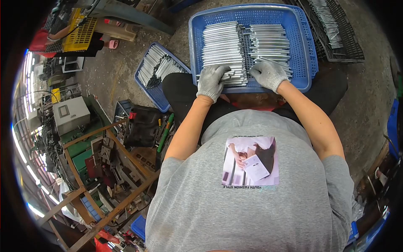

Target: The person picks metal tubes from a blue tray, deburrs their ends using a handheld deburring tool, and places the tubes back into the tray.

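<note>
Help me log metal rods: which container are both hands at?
Large blue basket, top centre: left hand and right hand are there; smaller blue basket and black crate have neither.

Grey tee (pixel 252 210) reads "YOUTH FASHION STYLE" upside-dn.

To your left, you have a pale grey box (pixel 72 114) on a green surface (pixel 79 130), near a brown open frame (pixel 121 205). A green tube (pixel 166 133) lies along the right edge of a black case (pixel 145 126). Farther off, you see a yellow crate (pixel 79 31) and a pink shoe (pixel 113 44) on the concrete floor (pixel 100 71).
</note>
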### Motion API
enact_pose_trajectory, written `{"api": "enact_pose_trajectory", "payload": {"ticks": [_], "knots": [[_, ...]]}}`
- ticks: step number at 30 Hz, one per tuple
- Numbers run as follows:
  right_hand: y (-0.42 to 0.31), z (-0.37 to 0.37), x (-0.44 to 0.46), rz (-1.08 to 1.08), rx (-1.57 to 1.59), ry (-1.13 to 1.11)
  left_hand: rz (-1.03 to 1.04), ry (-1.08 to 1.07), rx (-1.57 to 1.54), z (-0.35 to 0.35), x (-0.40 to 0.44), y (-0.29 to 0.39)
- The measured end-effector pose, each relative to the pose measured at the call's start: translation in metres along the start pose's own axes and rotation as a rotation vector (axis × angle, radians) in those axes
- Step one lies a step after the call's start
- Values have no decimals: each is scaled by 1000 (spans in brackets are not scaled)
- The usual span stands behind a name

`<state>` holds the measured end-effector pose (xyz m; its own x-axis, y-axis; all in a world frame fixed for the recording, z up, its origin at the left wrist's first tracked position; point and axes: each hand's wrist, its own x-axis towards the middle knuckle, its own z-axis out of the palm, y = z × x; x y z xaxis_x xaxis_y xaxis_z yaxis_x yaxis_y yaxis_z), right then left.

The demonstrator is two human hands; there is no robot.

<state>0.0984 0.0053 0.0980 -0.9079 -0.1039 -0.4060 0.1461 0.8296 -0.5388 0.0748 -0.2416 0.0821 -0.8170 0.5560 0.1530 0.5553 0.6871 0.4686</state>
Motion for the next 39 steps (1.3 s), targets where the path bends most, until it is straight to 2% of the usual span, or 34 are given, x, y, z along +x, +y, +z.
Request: {"api": "enact_pose_trajectory", "payload": {"ticks": [13, 18, 22, 24, 29, 31, 37, 39], "knots": [[-6, 13, 18, 0, -53, -37, -61, -48, 1, 24, 5, -9], [-13, 2, 7, -54, -14, 3, 13, 53, 48, 21, 3, -9], [-18, -8, 3, -112, -51, 51, -9, 52, -23, 12, 2, -5], [-21, -14, 0, -113, -33, 61, 96, 130, -98, 8, 2, -4], [-25, -11, -5, -126, -21, 79, 54, 133, -120, 4, -2, -4], [-28, -12, -9, -173, -82, -4, 51, 147, -132, 4, -4, -4], [-40, -28, -15, -109, 6, -22, 87, 185, -2, 0, -8, 0], [-36, -24, -12, -108, 32, 3, 154, 192, -8, -2, -8, 0]]}}
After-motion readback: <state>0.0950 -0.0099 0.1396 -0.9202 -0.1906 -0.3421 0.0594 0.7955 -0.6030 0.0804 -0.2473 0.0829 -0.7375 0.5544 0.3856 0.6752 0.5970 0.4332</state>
